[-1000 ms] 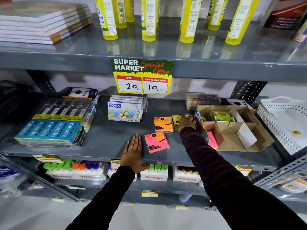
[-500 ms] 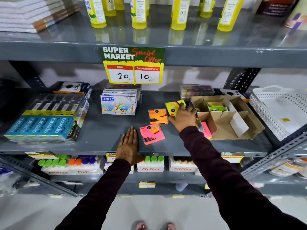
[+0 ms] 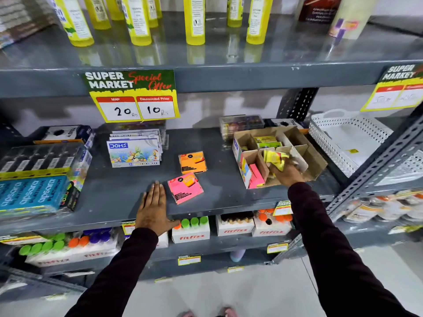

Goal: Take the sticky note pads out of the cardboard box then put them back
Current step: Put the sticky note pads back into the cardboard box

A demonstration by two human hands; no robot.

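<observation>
The cardboard box (image 3: 317, 160) with inner dividers stands on the right of the grey middle shelf. My right hand (image 3: 285, 173) holds a yellow sticky note pad (image 3: 273, 157) over the box's middle compartments. A pink pad (image 3: 256, 177) stands upright in the box's front left slot, and a green pad (image 3: 266, 143) lies at its back. On the shelf outside the box lie an orange pad (image 3: 192, 162) and a pink pad (image 3: 185, 188). My left hand (image 3: 153, 208) rests flat on the shelf's front edge, just left of that pink pad.
A stack of DOMS boxes (image 3: 134, 153) and apsara packs (image 3: 37, 179) fill the shelf's left. A white perforated basket (image 3: 343, 138) sits right of the box. Yellow bottles (image 3: 194, 21) stand on the shelf above, fitfizz boxes (image 3: 191, 232) below. A price sign (image 3: 132, 94) hangs overhead.
My right hand lifted the yellow pad off the shelf and carried it right, over the cardboard box. My left hand stayed flat on the shelf edge.
</observation>
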